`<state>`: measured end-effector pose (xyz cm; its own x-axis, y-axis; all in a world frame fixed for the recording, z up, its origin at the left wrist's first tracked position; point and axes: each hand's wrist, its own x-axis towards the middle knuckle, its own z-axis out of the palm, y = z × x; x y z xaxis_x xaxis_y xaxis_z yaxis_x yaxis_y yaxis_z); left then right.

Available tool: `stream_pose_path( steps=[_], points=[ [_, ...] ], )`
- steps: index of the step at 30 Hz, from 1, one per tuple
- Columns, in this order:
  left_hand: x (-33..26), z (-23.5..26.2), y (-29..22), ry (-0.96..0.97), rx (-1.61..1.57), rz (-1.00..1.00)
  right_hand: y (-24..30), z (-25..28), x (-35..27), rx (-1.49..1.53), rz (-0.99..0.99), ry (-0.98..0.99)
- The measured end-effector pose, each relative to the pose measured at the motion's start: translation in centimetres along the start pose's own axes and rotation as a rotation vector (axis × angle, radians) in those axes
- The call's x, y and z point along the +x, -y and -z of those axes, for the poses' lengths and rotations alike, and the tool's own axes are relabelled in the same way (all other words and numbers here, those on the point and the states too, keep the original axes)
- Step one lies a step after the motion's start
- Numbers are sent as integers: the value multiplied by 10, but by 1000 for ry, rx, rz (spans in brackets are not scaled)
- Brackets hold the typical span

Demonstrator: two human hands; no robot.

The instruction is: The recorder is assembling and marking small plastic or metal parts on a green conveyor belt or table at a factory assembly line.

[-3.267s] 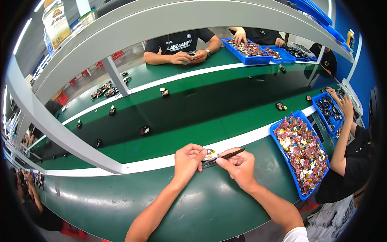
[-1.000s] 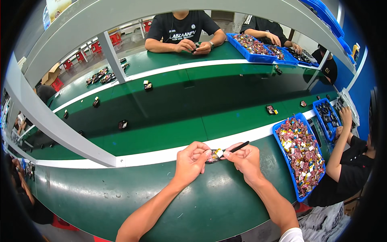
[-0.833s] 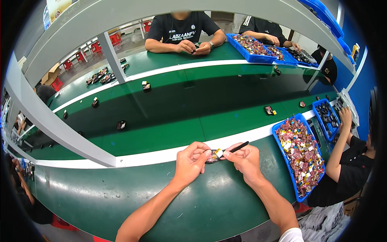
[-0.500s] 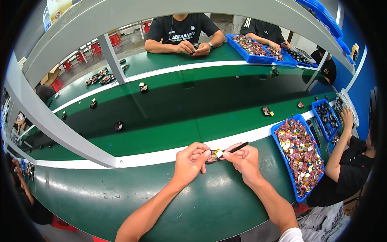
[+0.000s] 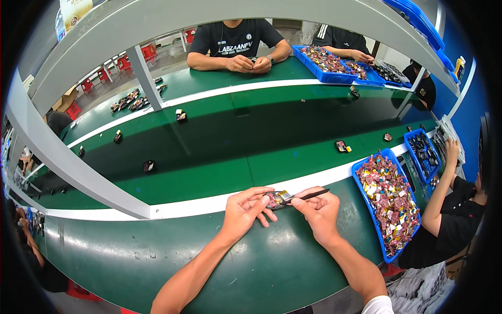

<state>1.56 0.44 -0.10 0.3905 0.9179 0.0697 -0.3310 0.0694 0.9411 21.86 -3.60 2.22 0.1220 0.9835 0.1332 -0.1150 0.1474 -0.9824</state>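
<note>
Left hand point(image 5: 240, 213) pinching small rounded black-edged unit point(image 5: 274, 200), right hand point(image 5: 321, 213) gripping slim black rod-shaped tool point(image 5: 315, 193), smooth glossy green worktop point(image 5: 193, 248) below

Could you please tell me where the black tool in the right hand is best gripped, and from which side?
Probably by its upper right end, pinched from the right: the black tool is slim and slants away from the small part in the left hand, so that end juts past the right hand. The lower end, by the part, looks crowded.
</note>
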Motion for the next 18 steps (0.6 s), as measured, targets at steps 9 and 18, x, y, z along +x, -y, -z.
stream_pose_path(
  steps=[9, 18],
  points=[
    [1, 4, 6, 15, 1, -7, -6, -4, -8, -232, 214, -11],
    [0, 3, 5, 29, -1, -16, -6, -7, -10, -321, 289, -39]
  ],
)
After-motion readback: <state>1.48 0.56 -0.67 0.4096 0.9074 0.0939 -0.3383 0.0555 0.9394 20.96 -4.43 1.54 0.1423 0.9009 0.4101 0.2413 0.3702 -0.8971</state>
